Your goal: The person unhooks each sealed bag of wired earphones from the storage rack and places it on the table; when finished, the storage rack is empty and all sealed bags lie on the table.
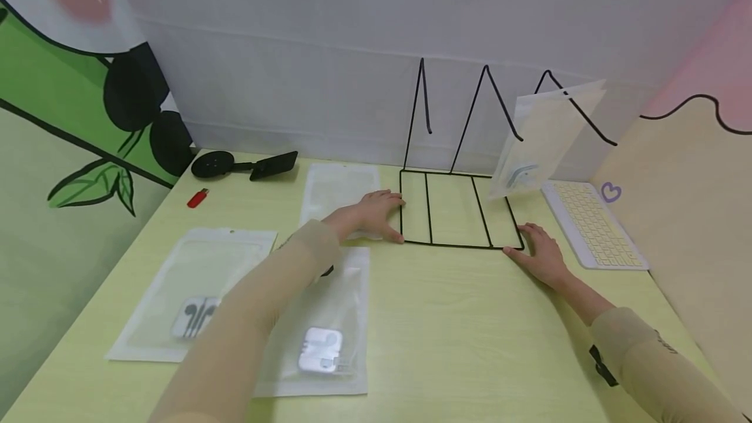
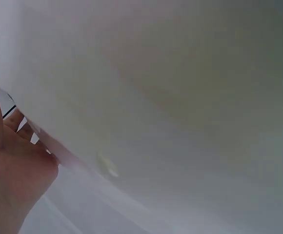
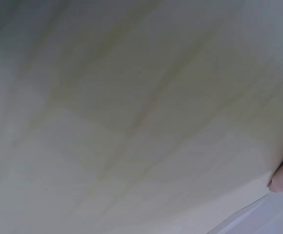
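A black wire rack [image 1: 460, 247] stands at the back of the table, its bent wire dividers rising from a rectangular base. My left hand [image 1: 376, 214] touches the base's left side, fingers spread toward the back and thumb by the front left corner. At the front right corner, my right hand [image 1: 543, 258] rests its thumb and fingers against the frame. A translucent bag [image 1: 543, 139] with a pale coiled item inside leans upright at the rack's right end. The left wrist view shows part of that hand beside blurred pale plastic; the right wrist view shows mostly blurred tabletop.
Earphones lie in one flat bag [image 1: 167, 273] on the left, and a white charger-like item in another bag [image 1: 346, 279]. A further bag [image 1: 337, 181] lies behind my left hand. Nearby are a black folding stand [image 1: 214, 164], red USB stick [image 1: 198, 198] and white keyboard [image 1: 587, 220].
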Tool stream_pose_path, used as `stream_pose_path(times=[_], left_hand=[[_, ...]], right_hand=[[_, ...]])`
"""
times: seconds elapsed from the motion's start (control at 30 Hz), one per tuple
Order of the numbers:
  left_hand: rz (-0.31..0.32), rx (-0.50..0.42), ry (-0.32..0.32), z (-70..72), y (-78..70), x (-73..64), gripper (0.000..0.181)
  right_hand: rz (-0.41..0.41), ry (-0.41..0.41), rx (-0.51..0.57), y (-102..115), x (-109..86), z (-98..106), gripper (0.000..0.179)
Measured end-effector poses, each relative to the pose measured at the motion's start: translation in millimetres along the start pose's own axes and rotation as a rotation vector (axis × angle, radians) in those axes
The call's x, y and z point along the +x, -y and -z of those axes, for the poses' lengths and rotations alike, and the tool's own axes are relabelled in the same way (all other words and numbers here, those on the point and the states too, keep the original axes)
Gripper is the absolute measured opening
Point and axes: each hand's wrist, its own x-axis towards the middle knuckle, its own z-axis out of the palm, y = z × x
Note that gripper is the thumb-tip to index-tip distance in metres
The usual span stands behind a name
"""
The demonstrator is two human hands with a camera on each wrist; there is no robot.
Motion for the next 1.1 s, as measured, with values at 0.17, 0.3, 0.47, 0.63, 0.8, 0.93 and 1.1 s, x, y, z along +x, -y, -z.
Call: stream_pose_path(times=[0.17, 0.3, 0.47, 0.63, 0.8, 0.93, 1.1], left_hand=[[0.002, 0.029, -0.019, -4.1, 5.2, 3.0, 0.090], [0.000, 0.044, -0.022, -4.9, 7.0, 4.2, 0.091], [-0.004, 0.040, -0.016, -3.4, 5.1, 4.5, 0.090], [0.005, 0.050, -0.006, -1.4, 2.5, 2.6, 0.089], [0.019, 0.059, 0.000, 1.3, -0.1, -0.5, 0.090], [0.016, 0.058, 0.002, 1.8, -0.8, -1.2, 0.090], [0.009, 0.064, 0.008, 2.2, -2.4, -1.3, 0.090]], right_hand=[[-0.007, 0.002, 0.008, 0.4, -0.1, 0.7, 0.073], [-0.009, 0.004, 0.022, 0.9, 0.0, 2.6, 0.072], [-0.048, 0.073, 0.113, -1.8, 0.3, 9.1, 0.076], [-0.107, 0.152, 0.238, -3.0, -0.5, 16.8, 0.079], [-0.180, 0.153, 0.317, 7.3, -0.4, 32.3, 0.077], [-0.175, 0.026, 0.408, 13.8, 3.1, 52.8, 0.075], [-0.190, -0.203, 0.528, 26.6, 10.5, 80.8, 0.068]])
